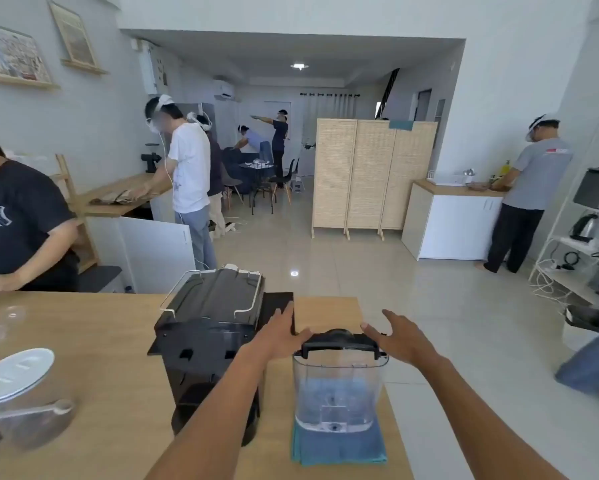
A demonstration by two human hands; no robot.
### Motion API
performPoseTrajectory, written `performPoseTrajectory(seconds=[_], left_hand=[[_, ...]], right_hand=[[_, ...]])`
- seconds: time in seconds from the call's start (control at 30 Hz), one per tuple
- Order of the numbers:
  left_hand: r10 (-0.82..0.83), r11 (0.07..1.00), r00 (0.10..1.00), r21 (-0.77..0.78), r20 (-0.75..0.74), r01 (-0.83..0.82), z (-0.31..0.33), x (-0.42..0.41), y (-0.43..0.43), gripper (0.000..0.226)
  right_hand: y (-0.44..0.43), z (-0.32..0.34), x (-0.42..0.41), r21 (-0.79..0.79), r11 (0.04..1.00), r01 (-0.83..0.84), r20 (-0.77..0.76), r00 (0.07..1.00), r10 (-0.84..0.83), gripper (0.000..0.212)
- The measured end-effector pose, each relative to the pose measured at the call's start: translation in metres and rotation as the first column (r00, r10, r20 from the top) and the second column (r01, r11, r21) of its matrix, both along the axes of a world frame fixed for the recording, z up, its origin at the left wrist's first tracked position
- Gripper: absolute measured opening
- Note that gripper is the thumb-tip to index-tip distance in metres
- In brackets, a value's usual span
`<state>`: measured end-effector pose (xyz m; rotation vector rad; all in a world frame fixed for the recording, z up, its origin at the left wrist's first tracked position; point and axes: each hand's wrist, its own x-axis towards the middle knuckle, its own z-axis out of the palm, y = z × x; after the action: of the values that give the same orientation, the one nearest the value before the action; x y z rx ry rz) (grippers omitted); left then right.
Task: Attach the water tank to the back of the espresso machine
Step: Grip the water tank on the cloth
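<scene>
1. Not yet attached: clear water tank [339, 386], black lid on, standing on a blue cloth [339, 452] at the wooden table's [94, 341] near edge, just right of the black espresso machine [210, 344].
2. Still to do: grasping, lifting, seating on the machine's back.
3. Left hand [279, 336] spread open, thumb touching the lid's left corner; gripping nothing.
4. Right hand [400, 336] open, fingertips at the lid's right corner, no grasp.

Hands [339, 332] flanking water tank [339, 382]
</scene>
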<state>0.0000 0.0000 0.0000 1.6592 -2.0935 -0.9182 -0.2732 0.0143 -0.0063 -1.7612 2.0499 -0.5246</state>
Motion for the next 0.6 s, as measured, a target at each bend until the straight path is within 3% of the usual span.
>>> performPoseTrajectory(seconds=[0.17,0.23,0.37,0.6], left_hand=[[0.187,0.966,0.972,0.21,-0.144,-0.154,-0.026,-0.014,0.005,0.11],[0.252,0.942,0.955,0.266,-0.154,-0.206,-0.033,-0.018,0.004,0.103],[0.247,0.944,0.936,0.278,-0.25,-0.175,-0.044,-0.019,0.003,0.042],[0.25,0.966,0.867,0.172,-0.431,-0.193,-0.052,-0.017,0.007,0.054]], right_hand=[[0.005,-0.026,-0.008,0.036,0.999,0.036,0.173,0.984,-0.042,0.105],[0.003,-0.035,-0.009,0.039,0.998,0.048,0.242,0.969,-0.056,0.104],[0.001,-0.044,-0.012,0.053,0.999,-0.012,0.308,0.951,-0.005,0.075],[0.004,-0.05,-0.005,-0.034,0.999,-0.035,0.424,0.905,0.046,0.056]])
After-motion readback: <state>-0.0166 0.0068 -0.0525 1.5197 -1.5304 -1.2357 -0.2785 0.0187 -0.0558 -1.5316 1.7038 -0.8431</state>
